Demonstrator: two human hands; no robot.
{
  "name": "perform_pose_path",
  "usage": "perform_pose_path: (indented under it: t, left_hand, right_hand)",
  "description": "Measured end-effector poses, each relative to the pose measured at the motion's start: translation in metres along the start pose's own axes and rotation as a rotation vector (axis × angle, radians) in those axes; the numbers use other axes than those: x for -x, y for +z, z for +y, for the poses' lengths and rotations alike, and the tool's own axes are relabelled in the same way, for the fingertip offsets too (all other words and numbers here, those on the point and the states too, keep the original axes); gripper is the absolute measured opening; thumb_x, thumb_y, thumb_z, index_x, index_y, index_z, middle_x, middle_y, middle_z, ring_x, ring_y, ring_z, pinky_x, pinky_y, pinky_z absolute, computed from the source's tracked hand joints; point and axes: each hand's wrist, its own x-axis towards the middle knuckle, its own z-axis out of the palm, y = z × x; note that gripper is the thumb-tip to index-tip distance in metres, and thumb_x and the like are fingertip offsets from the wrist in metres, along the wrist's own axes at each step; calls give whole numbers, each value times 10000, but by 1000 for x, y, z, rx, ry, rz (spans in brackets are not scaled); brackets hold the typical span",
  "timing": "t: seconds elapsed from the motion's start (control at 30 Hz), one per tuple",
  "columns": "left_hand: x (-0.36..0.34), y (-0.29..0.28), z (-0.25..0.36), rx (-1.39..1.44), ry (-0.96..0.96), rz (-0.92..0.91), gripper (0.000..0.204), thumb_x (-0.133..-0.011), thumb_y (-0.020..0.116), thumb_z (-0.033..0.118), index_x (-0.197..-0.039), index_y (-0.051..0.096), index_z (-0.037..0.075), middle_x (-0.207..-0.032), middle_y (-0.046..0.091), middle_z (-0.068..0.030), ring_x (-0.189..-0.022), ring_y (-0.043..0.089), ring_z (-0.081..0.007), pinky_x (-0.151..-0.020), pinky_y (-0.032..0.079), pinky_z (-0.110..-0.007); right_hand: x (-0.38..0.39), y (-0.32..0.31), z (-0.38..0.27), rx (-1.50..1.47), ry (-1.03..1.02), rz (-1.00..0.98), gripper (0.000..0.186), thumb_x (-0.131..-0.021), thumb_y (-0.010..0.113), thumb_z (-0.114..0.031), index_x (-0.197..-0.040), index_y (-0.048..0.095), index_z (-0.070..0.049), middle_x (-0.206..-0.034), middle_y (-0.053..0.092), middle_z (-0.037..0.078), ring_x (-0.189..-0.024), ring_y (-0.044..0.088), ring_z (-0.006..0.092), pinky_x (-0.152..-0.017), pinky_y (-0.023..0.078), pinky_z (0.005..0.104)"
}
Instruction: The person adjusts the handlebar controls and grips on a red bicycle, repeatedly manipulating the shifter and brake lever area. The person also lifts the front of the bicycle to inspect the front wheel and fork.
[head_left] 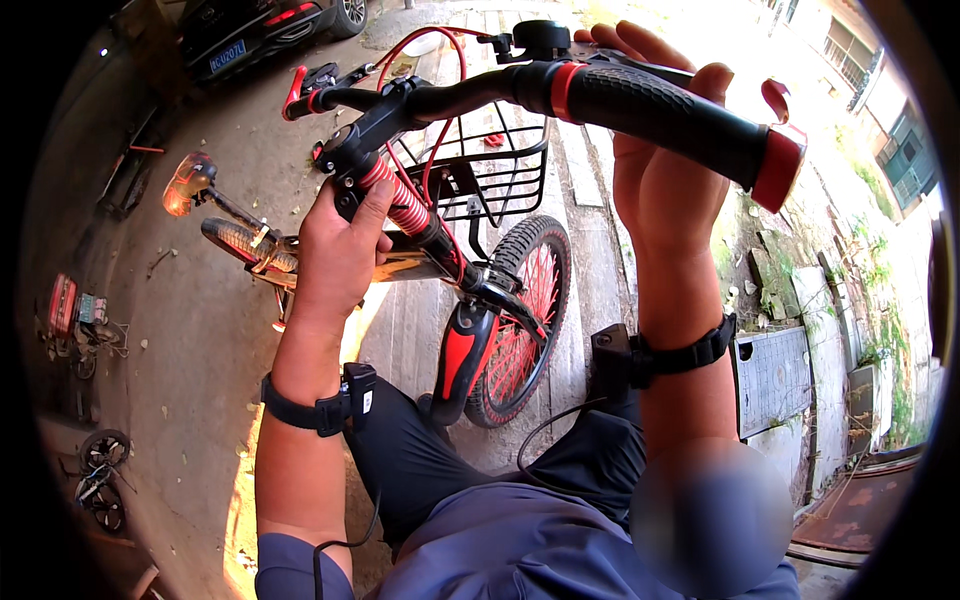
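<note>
A bicycle with black and red parts stands in front of me, its handlebar (470, 95) turned across the view. My left hand (345, 235) is closed round the stem, just under the clamp and beside the red ribbed sleeve (405, 207). On the other side, my right hand (670, 180) lies behind and under the black textured grip (650, 105). Its fingers stretch up past the grip and the thumb stands apart; the grip covers part of the palm. A red cap (780, 168) ends that grip. A black bell-like knob (541, 38) sits inboard of it.
Below the bars are a black wire basket (500, 165), the front wheel (530, 320) and a red-black mudguard (466, 355). A saddle-like orange part (190, 185) is at left. A dark car (260, 35) stands behind; other cycles (103, 480) line the left. Stone slabs (775, 375) lie at right.
</note>
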Motion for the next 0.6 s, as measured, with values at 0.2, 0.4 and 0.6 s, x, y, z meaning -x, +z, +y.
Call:
perform_pose_path:
  t: [0.2,0.4,0.6]
  left_hand:
    - [1,-6,-1,-28,14,-34,288,-970,668,303,-1078,592,48,-805,609,-4,-576,556,-67,-488,457,-217]
    - [3,-26,2,-3,-30,-9,334,-979,650,276,-1177,553,25,-758,586,-15,-571,564,-78,-494,469,-227]
    - [6,-56,24,142,22,-40,309,-999,454,217,-1231,538,31,-803,572,-43,-605,585,-102,-537,493,-237]
  right_hand:
    - [-4,-12,-2,155,26,-71,580,-1089,312,-417,-1315,527,72,-1280,612,234,-1213,605,308,-1090,450,417]
    - [-3,-14,-14,47,102,-52,322,-1018,594,-238,-1209,594,21,-1140,688,122,-976,687,176,-832,572,286]
    - [-1,-23,-6,123,91,-81,260,-1005,608,-173,-1219,631,-25,-1238,659,102,-1164,599,195,-1014,461,352]
